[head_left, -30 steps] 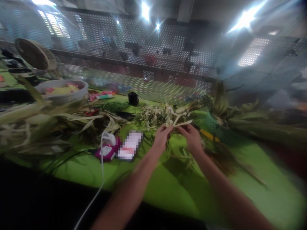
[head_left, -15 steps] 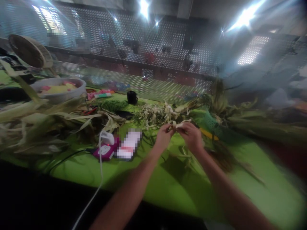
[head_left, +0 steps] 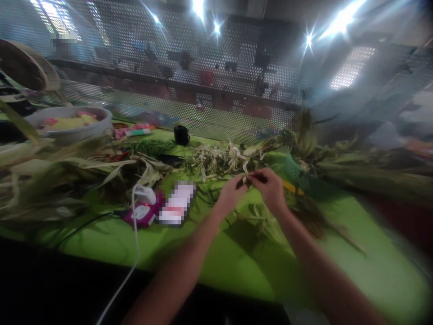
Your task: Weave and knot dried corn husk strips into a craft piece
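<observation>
My left hand and my right hand meet over the green table, fingers pinched together on a pale dried corn husk strip held between them. Just behind the hands lies a heap of dried husk pieces. More husk strips lie on the cloth under my wrists.
Long corn leaves pile up at left, more foliage at right. A grey bowl, a black cup, a pink device with white cable, a blurred flat item and a green mesh item sit around. Perforated wall behind.
Both hands have drawn closer together and the husk strip, earlier sticking out to the right, is now folded in between the fingertips. The view has shifted slightly.
</observation>
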`<state>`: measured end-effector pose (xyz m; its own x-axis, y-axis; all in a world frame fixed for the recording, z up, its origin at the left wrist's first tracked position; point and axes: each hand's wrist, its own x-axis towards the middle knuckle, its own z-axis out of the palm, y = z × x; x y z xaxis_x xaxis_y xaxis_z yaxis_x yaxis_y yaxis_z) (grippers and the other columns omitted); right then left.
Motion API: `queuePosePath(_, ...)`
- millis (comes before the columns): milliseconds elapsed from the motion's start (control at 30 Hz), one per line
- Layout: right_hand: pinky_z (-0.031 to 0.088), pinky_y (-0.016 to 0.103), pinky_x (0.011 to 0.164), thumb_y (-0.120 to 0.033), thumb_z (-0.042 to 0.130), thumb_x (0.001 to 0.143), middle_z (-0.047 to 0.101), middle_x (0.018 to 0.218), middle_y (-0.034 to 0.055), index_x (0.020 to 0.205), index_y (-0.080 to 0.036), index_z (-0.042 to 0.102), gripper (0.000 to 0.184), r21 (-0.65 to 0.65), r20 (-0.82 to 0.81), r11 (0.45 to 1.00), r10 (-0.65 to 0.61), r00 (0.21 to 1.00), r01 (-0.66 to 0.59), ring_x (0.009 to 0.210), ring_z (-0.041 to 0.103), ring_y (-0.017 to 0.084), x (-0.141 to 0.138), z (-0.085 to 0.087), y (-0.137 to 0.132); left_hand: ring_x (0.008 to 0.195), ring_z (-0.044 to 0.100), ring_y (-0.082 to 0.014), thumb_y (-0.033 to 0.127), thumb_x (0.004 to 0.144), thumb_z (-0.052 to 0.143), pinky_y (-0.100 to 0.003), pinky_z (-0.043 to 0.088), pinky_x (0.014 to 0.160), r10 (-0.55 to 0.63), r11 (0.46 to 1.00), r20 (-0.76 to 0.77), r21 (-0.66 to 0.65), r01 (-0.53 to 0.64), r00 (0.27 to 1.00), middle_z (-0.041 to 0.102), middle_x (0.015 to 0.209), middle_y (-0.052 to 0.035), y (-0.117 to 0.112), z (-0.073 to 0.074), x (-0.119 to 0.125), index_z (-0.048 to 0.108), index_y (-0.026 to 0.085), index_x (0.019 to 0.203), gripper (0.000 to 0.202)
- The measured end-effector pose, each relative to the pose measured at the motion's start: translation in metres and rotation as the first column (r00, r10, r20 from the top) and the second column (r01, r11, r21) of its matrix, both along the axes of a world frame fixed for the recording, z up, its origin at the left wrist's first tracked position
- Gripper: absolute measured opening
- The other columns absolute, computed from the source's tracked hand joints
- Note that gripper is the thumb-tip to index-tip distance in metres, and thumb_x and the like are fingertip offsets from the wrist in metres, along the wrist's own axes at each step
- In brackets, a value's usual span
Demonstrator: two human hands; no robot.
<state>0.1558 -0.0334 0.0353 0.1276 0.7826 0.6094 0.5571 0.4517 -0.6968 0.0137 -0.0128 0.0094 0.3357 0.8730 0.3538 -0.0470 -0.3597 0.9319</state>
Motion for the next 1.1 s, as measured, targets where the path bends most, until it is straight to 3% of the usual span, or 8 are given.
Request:
queuePosePath(233, 0.047, 0.030, 0.069, -0.028, 0.068, 0.078, 0.070, 0.081, 0.0037, 0.084, -0.020, 0.075, 0.012, -0.070, -0.024, 0.997, 0.044, 0.999, -0.046, 0.075, 0.062, 0.018, 0.001, 0.000, 0.000, 0.064, 0.039, -0.0104, 0.028, 0.078, 0.057, -0.022, 0.031, 0.060, 0.054, 0.998, -0.015, -0.012, -0.054, 0.998, 0.048, 0.066, 0.0030, 0.001, 0.000, 0.001, 0.058, 0.015, 0.074, 0.014)
queuePosePath(467, 0.047, 0.031, 0.072, -0.031, 0.068, 0.078, 0.072, 0.085, 0.0051, 0.085, -0.020, 0.075, 0.015, -0.091, -0.055, 0.993, 0.065, 0.996, -0.070, 0.078, 0.063, 0.020, -0.002, 0.002, -0.002, 0.060, 0.035, -0.0095, 0.026, 0.077, 0.056, -0.023, 0.026, 0.057, 0.109, 0.986, 0.030, -0.128, -0.104, 0.994, 0.042, 0.061, 0.0042, 0.002, 0.000, 0.000, 0.056, 0.015, 0.068, 0.014)
queuePosePath(700, 0.041, 0.025, 0.060, -0.036, 0.073, 0.073, 0.066, 0.075, 0.0013, 0.082, -0.018, 0.068, 0.020, -0.158, -0.202, 0.986, 0.014, 0.979, -0.047, 0.064, 0.053, 0.013, -0.007, 0.005, -0.006, 0.066, 0.042, -0.0107, 0.031, 0.078, 0.060, -0.023, 0.032, 0.063, 0.099, 0.979, 0.182, -0.193, -0.063, 0.978, 0.052, 0.068, 0.0022, 0.004, 0.002, -0.002, 0.063, 0.014, 0.077, 0.017)
queuePosePath(833, 0.034, 0.024, 0.052, -0.042, 0.074, 0.071, 0.059, 0.061, -0.0016, 0.078, -0.017, 0.071, 0.026, -0.273, -0.281, 0.958, 0.011, 0.960, -0.091, 0.054, 0.044, 0.010, -0.005, 0.007, -0.004, 0.066, 0.043, -0.0105, 0.033, 0.078, 0.062, -0.023, 0.033, 0.064, 0.099, 0.975, 0.213, -0.215, -0.052, 0.972, 0.053, 0.067, 0.0019, 0.003, 0.003, -0.003, 0.064, 0.014, 0.076, 0.019)
queuePosePath(967, 0.021, 0.024, 0.044, -0.053, 0.073, 0.069, 0.044, 0.047, -0.0049, 0.069, -0.016, 0.071, 0.037, -0.433, -0.475, 0.857, 0.046, 0.879, -0.278, 0.045, 0.030, 0.007, -0.002, 0.001, 0.002, 0.070, 0.049, -0.0111, 0.034, 0.076, 0.066, -0.023, 0.037, 0.067, 0.000, 0.971, 0.279, -0.231, 0.067, 0.960, 0.060, 0.073, -0.0003, 0.001, 0.005, -0.002, 0.067, 0.014, 0.079, 0.021)
queuePosePath(1033, 0.018, 0.023, 0.042, -0.053, 0.077, 0.063, 0.050, 0.051, -0.0043, 0.072, -0.016, 0.070, 0.038, -0.436, -0.605, 0.821, 0.035, 0.796, -0.367, 0.044, 0.029, 0.006, 0.001, -0.002, 0.005, 0.067, 0.049, -0.0099, 0.033, 0.073, 0.069, -0.022, 0.036, 0.065, -0.043, 0.958, 0.304, -0.257, 0.125, 0.952, 0.060, 0.072, -0.0002, 0.000, 0.005, -0.001, 0.069, 0.014, 0.080, 0.021)
queuePosePath(1100, 0.016, 0.022, 0.040, -0.048, 0.081, 0.058, 0.057, 0.060, -0.0037, 0.080, -0.018, 0.071, 0.038, -0.391, -0.686, 0.831, 0.024, 0.727, -0.396, 0.044, 0.027, 0.005, 0.005, -0.001, 0.008, 0.058, 0.043, -0.0073, 0.032, 0.069, 0.071, -0.021, 0.032, 0.057, -0.051, 0.940, 0.300, -0.307, 0.147, 0.952, 0.055, 0.064, 0.0019, 0.001, 0.004, -0.001, 0.069, 0.013, 0.079, 0.021)
